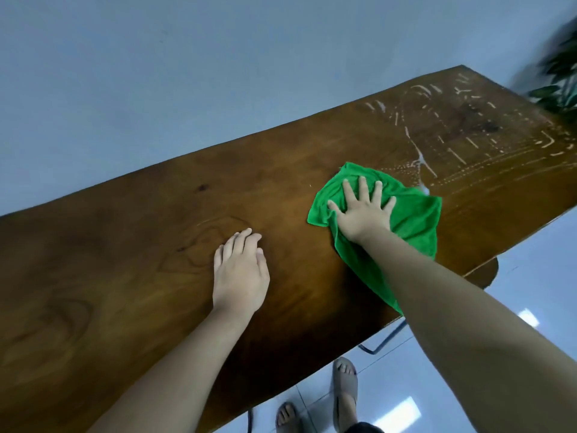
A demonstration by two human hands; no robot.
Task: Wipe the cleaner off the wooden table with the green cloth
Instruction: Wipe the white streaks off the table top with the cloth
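The right hand (363, 210), fingers spread, is pressing the cloth (412, 217) flat beside the cleaner (468, 145), the left hand (240, 270) is resting flat on the table (125, 276), and a bunched cloth is risking smears.

R hand (363, 210) flat w/ fingers spread, pressing the green cloth (415, 220) onto the wooden table (125, 260). L hand (240, 270) rests palm-down on bare wood, approx 8 o'clock from the cloth. White cleaner streaks (421, 159) cover the tabletop at 1-2 o'clock of the cloth, the nearest right at its edge. Blurry plant (559, 82) off the far end, 2 o'clock.
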